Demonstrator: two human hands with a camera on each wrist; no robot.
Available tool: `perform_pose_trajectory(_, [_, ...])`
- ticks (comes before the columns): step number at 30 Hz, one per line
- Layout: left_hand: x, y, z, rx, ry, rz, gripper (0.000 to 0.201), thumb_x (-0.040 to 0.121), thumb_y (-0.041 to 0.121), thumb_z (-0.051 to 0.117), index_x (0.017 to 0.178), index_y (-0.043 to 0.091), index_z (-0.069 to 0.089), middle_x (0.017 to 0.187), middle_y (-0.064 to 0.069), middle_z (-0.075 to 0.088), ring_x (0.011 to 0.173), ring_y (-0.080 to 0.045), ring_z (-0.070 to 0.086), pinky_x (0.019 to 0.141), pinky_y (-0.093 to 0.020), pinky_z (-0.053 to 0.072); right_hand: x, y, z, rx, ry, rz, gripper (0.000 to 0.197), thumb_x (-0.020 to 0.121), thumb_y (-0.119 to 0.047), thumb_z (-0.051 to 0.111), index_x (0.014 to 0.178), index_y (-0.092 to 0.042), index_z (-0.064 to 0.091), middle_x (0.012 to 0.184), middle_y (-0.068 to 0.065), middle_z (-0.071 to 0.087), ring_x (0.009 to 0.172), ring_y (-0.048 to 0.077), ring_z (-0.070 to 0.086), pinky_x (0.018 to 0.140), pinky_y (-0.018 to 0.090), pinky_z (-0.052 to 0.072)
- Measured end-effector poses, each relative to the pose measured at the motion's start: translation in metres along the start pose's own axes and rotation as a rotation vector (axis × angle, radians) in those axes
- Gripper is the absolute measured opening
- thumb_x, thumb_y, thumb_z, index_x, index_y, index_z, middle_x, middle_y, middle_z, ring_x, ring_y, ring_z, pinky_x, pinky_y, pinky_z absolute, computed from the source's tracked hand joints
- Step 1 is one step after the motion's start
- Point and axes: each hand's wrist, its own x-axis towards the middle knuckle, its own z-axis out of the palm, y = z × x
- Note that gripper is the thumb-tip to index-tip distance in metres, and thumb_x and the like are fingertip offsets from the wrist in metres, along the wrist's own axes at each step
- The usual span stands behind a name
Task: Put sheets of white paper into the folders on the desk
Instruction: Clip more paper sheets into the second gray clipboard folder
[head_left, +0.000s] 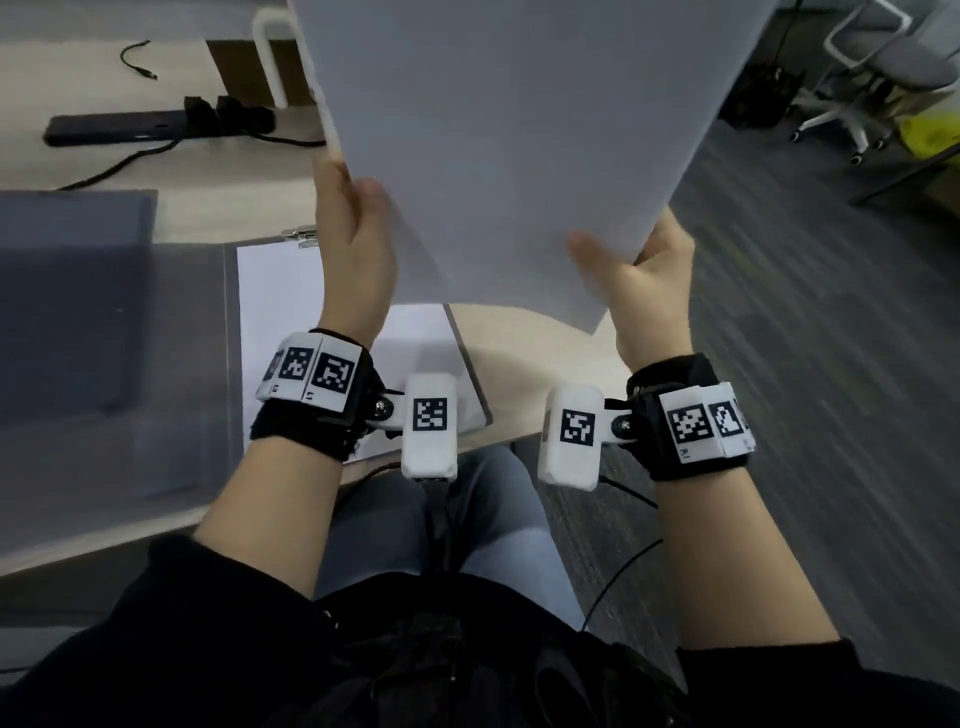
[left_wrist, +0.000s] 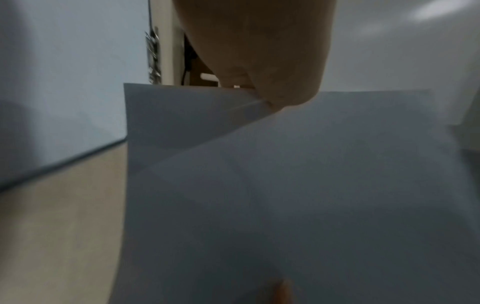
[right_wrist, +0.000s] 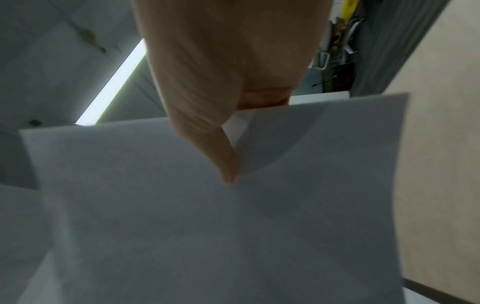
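Note:
A stack of white paper sheets (head_left: 509, 130) is held up in the air above the desk edge, tilted away from me. My left hand (head_left: 353, 228) pinches its left edge, thumb on the near face. My right hand (head_left: 639, 275) grips the lower right corner, thumb on top and fingers behind. The left wrist view shows the paper (left_wrist: 285, 185) pinched under the thumb (left_wrist: 280, 82); the right wrist view shows the sheets (right_wrist: 207, 205) under the thumb (right_wrist: 223, 156). An open grey folder (head_left: 176, 364) lies on the desk below, with a white sheet (head_left: 280, 312) under its metal clip (head_left: 301, 236).
A second grey folder (head_left: 72, 291) lies at the left of the desk. A black power strip (head_left: 119, 130) with plugs and cables sits at the back. The desk edge (head_left: 519, 436) runs just before my knees. An office chair (head_left: 878, 67) stands on the floor at the right.

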Motion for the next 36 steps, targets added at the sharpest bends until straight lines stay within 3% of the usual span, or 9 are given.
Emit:
perform_pose_trajectory(4, [-0.019, -0.008, -0.004, 0.063, -0.016, -0.096, 0.014, 0.102, 0.012, 0.029, 0.100, 0.014, 0.042, 0.090, 0.012, 0.048, 0.078, 0.012, 0.047, 0.082, -0.010, 0.040, -0.013, 0.015, 0.011, 0.054, -0.032, 0.188, 0.033, 0.073, 0.000, 0.075, 0.104, -0.004, 0.064, 0.092, 0.001, 0.070, 0.089, 0.016, 0.067, 0.079, 0.030, 0.055])
perform_pose_trajectory(7, [-0.016, -0.001, -0.005, 0.095, 0.017, -0.085, 0.020, 0.102, 0.013, 0.028, 0.092, 0.016, 0.045, 0.087, 0.015, 0.046, 0.073, 0.017, 0.045, 0.079, -0.006, 0.038, -0.011, 0.011, 0.016, 0.044, 0.005, 0.185, 0.021, 0.074, -0.003, 0.075, 0.090, -0.015, 0.067, 0.084, -0.008, 0.071, 0.084, 0.011, 0.066, 0.082, 0.033, 0.055])
perform_pose_trajectory(11, [-0.009, 0.003, -0.009, 0.100, 0.061, -0.028, 0.029, 0.102, 0.012, 0.029, 0.077, 0.025, 0.039, 0.077, 0.014, 0.042, 0.066, 0.010, 0.040, 0.071, -0.010, 0.035, -0.006, 0.011, 0.020, 0.078, 0.031, 0.187, 0.018, 0.080, -0.001, 0.071, 0.080, -0.018, 0.067, 0.074, -0.012, 0.072, 0.076, 0.005, 0.067, 0.073, 0.024, 0.053])
perform_pose_trajectory(19, [-0.023, -0.015, -0.031, 0.183, 0.166, -0.235, 0.036, 0.100, 0.014, 0.030, 0.066, 0.022, 0.034, 0.064, 0.010, 0.037, 0.057, -0.001, 0.032, 0.062, -0.023, 0.030, -0.012, 0.009, 0.052, 0.043, -0.009, 0.203, 0.027, 0.086, 0.002, 0.062, 0.069, -0.018, 0.063, 0.059, -0.016, 0.068, 0.060, -0.003, 0.062, 0.062, 0.016, 0.051])
perform_pose_trajectory(22, [-0.008, 0.005, -0.050, 0.205, 0.258, -0.164, 0.038, 0.099, 0.010, 0.031, 0.063, 0.022, 0.026, 0.062, 0.011, 0.027, 0.051, 0.001, 0.027, 0.055, -0.017, 0.025, -0.006, 0.000, 0.073, 0.038, -0.055, 0.123, 0.004, 0.084, -0.002, 0.066, 0.086, -0.001, 0.067, 0.072, -0.010, 0.071, 0.069, 0.003, 0.064, 0.067, 0.023, 0.053])
perform_pose_trajectory(24, [-0.002, 0.014, -0.068, 0.232, 0.315, -0.123, 0.040, 0.099, 0.009, 0.032, 0.062, 0.023, 0.025, 0.062, 0.011, 0.025, 0.051, 0.001, 0.027, 0.054, -0.017, 0.024, -0.008, -0.009, 0.090, 0.047, -0.059, 0.079, 0.023, 0.082, -0.004, 0.067, 0.100, 0.010, 0.064, 0.085, 0.004, 0.070, 0.078, 0.010, 0.065, 0.074, 0.028, 0.055])
perform_pose_trajectory(28, [-0.005, 0.024, -0.114, 0.344, 0.357, -0.140, 0.040, 0.096, 0.011, 0.034, 0.059, 0.022, 0.026, 0.059, 0.009, 0.027, 0.054, -0.003, 0.024, 0.056, -0.024, 0.024, -0.015, -0.010, 0.125, 0.098, -0.116, 0.110, 0.021, 0.077, 0.008, 0.066, 0.080, -0.013, 0.066, 0.074, -0.009, 0.071, 0.072, 0.012, 0.066, 0.074, 0.029, 0.056])
perform_pose_trajectory(33, [-0.020, 0.023, -0.189, 0.522, 0.233, -0.345, 0.031, 0.081, 0.012, 0.037, 0.056, 0.022, 0.022, 0.061, 0.001, 0.022, 0.066, -0.018, 0.021, 0.061, -0.030, 0.019, -0.031, 0.002, 0.168, 0.110, -0.164, 0.258, 0.016, 0.065, 0.000, 0.068, 0.077, -0.010, 0.066, 0.072, 0.000, 0.069, 0.066, 0.014, 0.061, 0.064, 0.026, 0.052])
perform_pose_trajectory(36, [-0.038, 0.024, -0.230, 0.647, 0.297, -0.408, 0.023, 0.077, 0.019, 0.040, 0.054, 0.023, 0.039, 0.069, -0.011, 0.041, 0.070, -0.023, 0.032, 0.066, -0.031, 0.031, -0.045, 0.015, 0.195, 0.055, -0.186, 0.348, 0.017, 0.069, 0.005, 0.069, 0.075, -0.010, 0.064, 0.074, 0.002, 0.066, 0.063, 0.012, 0.059, 0.062, 0.023, 0.050])
